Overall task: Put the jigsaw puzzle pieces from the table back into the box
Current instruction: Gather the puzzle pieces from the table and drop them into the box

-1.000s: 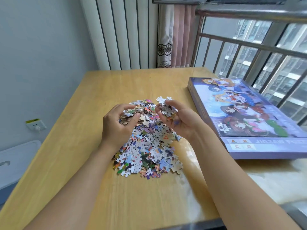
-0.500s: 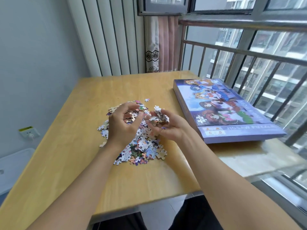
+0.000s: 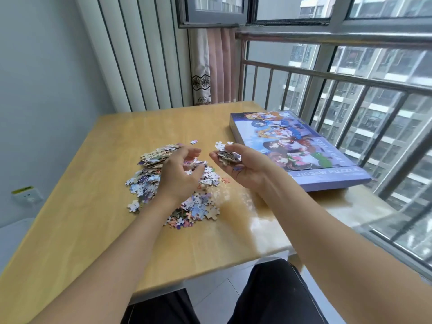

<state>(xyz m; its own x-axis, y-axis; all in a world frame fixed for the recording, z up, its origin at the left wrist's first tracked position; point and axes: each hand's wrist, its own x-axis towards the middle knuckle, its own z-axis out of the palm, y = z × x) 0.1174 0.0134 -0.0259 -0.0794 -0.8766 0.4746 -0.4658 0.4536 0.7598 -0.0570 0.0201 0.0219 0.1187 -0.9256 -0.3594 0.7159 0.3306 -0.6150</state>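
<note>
A heap of small colourful jigsaw pieces [image 3: 149, 169] lies in the middle of the wooden table [image 3: 105, 235]. My left hand [image 3: 178, 176] hovers over the heap's right part with its fingers loosely curved; I see nothing held in it. My right hand [image 3: 243, 167] is raised palm-up just right of the heap and cups a handful of pieces [image 3: 228, 155] in its curled fingers. The purple puzzle box [image 3: 301, 150], its picture lid shut, lies flat at the table's right side, close beyond my right hand.
One stray piece [image 3: 193, 142] lies behind the heap. A metal window railing [image 3: 350, 78] runs behind the box. On the left wall there is a socket [image 3: 27, 195], with a white object [image 3: 11, 242] below it. My dark-trousered legs [image 3: 268, 298] show below the table's near edge.
My hands have drawn apart. The right hand has lifted off the heap to the right with its handful of pieces; the left hand stays over the heap. The view has tilted up.
</note>
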